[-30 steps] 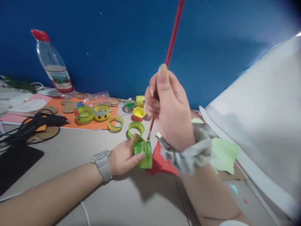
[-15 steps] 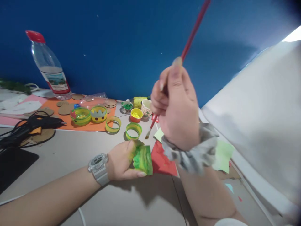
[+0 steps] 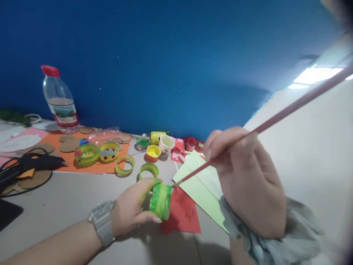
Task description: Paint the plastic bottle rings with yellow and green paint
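My left hand [image 3: 135, 206], with yellow-green paint on its fingers, grips a green and yellow painted piece [image 3: 161, 201] that looks like a short section of plastic bottle. Between the fingers of my right hand [image 3: 245, 176] is a long red paintbrush [image 3: 201, 168]. Its tip is at the upper right edge of the painted piece; whether they touch, I cannot tell. Just behind my left hand lies a green and yellow ring [image 3: 149, 170], and left of that a yellow ring [image 3: 125, 165]. Paper cups with yellow paint [image 3: 153, 152] and green paint [image 3: 143, 143] stand farther back.
Red paper [image 3: 184, 215] and pale green sheets [image 3: 198, 180] lie under and beside the hands. At left are a black glue gun [image 3: 35, 162] with its cord, two decorated bowls [image 3: 86, 154] on orange paper, and a water bottle [image 3: 61, 103]. A blue wall [image 3: 165, 55] rises behind.
My right hand has moved down and right, tilting the brush so its tip comes to the painted piece. My left hand has turned the piece slightly. The view has shifted too.
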`<action>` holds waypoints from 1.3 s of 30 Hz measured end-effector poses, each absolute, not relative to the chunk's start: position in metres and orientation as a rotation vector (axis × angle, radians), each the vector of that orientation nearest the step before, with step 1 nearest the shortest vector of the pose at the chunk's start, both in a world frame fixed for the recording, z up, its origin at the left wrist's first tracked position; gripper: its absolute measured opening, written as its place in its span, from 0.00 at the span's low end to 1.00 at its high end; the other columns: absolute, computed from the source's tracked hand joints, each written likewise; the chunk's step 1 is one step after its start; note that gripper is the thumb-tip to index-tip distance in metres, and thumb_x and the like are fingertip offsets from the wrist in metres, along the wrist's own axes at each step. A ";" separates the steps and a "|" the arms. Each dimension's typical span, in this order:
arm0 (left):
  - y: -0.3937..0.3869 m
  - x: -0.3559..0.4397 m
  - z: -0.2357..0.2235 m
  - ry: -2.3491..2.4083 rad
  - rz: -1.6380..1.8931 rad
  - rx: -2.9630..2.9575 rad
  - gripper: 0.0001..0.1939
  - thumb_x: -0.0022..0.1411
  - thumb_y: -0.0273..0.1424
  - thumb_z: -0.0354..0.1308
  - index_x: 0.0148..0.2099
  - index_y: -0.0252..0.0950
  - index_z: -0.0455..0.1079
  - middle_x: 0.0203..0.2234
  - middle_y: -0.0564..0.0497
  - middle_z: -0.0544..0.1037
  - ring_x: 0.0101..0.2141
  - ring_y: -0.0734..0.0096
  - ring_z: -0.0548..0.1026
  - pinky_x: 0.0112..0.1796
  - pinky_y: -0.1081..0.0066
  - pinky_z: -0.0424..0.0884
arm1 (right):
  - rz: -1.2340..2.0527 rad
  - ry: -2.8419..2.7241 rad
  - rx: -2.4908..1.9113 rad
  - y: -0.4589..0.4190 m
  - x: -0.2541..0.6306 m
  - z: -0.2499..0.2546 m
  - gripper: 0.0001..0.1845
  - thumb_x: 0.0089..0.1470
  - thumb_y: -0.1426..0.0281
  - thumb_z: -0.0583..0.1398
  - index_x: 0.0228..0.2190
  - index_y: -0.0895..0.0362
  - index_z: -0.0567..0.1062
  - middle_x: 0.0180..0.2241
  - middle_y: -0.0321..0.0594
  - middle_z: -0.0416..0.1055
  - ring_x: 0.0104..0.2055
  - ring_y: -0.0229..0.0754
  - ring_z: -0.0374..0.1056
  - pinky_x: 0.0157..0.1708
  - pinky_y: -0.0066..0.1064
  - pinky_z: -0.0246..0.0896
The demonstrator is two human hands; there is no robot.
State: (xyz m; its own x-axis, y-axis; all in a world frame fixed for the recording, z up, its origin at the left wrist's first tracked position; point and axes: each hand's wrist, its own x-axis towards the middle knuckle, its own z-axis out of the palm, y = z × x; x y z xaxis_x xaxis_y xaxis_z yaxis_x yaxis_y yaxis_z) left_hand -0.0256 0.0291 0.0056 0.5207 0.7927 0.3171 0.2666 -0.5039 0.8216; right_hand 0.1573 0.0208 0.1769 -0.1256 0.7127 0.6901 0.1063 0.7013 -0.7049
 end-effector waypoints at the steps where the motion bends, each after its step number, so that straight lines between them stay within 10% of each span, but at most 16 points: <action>1: 0.030 -0.026 0.002 0.883 0.884 2.040 0.41 0.55 0.59 0.54 0.62 0.38 0.58 0.55 0.41 0.70 0.52 0.50 0.71 0.51 0.57 0.68 | 0.585 -1.654 -0.709 0.022 0.163 0.173 0.17 0.65 0.63 0.51 0.27 0.53 0.71 0.26 0.34 0.61 0.30 0.36 0.58 0.30 0.30 0.53; 39: 0.025 -0.021 -0.009 0.799 0.933 2.162 0.37 0.53 0.53 0.61 0.61 0.47 0.58 0.51 0.44 0.73 0.49 0.51 0.74 0.50 0.56 0.72 | 0.662 -1.709 -0.891 0.043 0.184 0.163 0.18 0.63 0.57 0.52 0.26 0.55 0.62 0.22 0.30 0.59 0.23 0.30 0.56 0.22 0.26 0.52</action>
State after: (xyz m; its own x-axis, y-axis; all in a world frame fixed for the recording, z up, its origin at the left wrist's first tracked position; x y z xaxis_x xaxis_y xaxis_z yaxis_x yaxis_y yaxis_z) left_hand -0.0210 0.0254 -0.0090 0.5627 0.7292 0.3893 0.2723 -0.6082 0.7456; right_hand 0.1844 0.0426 0.1631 -0.1735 0.8219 0.5426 0.2418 0.5696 -0.7855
